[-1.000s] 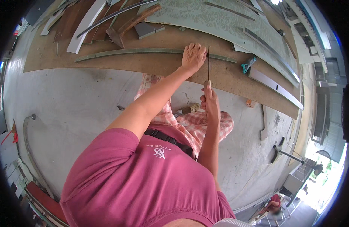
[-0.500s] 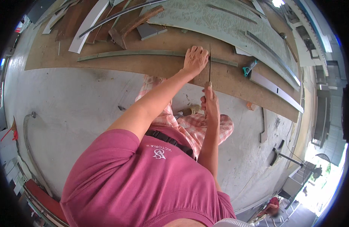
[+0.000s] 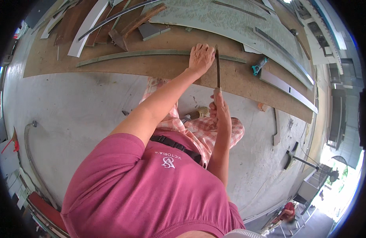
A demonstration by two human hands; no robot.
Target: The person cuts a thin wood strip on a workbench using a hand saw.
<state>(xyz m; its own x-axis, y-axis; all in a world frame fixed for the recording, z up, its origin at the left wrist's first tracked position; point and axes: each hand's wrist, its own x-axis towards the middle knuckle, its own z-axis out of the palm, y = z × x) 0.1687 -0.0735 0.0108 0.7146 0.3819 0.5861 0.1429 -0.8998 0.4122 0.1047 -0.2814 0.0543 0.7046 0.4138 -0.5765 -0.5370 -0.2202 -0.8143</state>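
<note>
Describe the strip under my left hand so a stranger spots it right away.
Find the big brown board, then the left hand over it. Running out from under that hand on both sides is one long, narrow strip. Its slim shape, dull green colour and cross lines set it apart from the wide, pale green patterned sheet beyond it.

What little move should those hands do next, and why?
I'd probably slide the left hand a little further left along the green strip. The blade of the long thin tool in the right hand crosses the strip in this view, right beside the left fingers, so more room looks safer.
</note>
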